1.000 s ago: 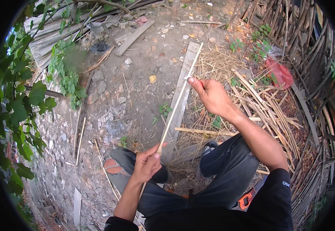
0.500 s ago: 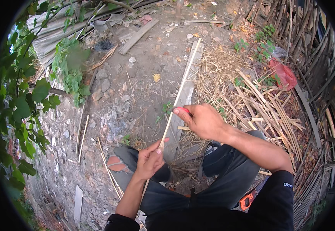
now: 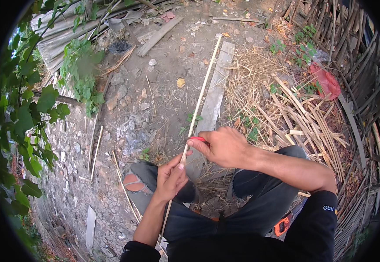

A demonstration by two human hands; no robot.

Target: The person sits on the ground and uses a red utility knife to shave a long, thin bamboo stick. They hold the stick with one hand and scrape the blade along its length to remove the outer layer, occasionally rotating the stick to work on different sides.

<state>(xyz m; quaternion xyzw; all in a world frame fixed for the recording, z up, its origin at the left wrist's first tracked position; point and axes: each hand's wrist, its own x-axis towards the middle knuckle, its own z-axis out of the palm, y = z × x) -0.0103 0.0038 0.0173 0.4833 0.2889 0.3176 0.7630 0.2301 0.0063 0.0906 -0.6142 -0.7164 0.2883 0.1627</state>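
Observation:
A long, thin, pale bamboo strip (image 3: 205, 83) runs slantwise from beside my left thigh up over the ground ahead. My left hand (image 3: 171, 178) is closed round its lower part, with the strip's near end passing under the wrist. Just above, my right hand (image 3: 225, 146) is closed on a red-handled knife (image 3: 202, 139), thumb pressed near the strip. The blade is mostly hidden by the fingers and the strip. Beneath my hands and beyond lies a flat grey board (image 3: 218, 83), between my bent legs and the ground ahead.
Cut bamboo strips (image 3: 305, 118) and pale shavings (image 3: 253, 78) are heaped to the right, near a red plastic bag (image 3: 325, 83). A saw with an orange handle (image 3: 281, 226) lies by my right thigh. Leafy vines (image 3: 28, 122) hang at left; a stick fence (image 3: 351, 48) stands right.
My right hand with the knife has slid down along the strip toward my left hand. The strip's far end has shifted slightly left, off the board. My left hand keeps its grip.

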